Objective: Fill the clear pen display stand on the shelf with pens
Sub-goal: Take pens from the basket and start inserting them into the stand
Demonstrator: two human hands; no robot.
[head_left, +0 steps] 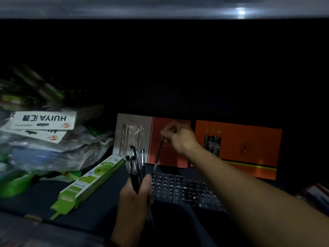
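Note:
The clear pen display stand (179,189) lies on the dark shelf, its top a grid of round holes. My left hand (136,193) grips a bunch of black-capped pens (136,164) upright just left of the stand. My right hand (178,136) pinches the top end of a single pen (158,154). That pen slants down and its lower tip meets the stand's far left corner. No other pens show in the stand's holes.
Orange gift boxes (238,148) and a grey pen box (131,136) stand behind the stand. A flat green package (89,182) lies to the left, beside a heap of plastic stationery packs (42,132). The shelf's back is dark.

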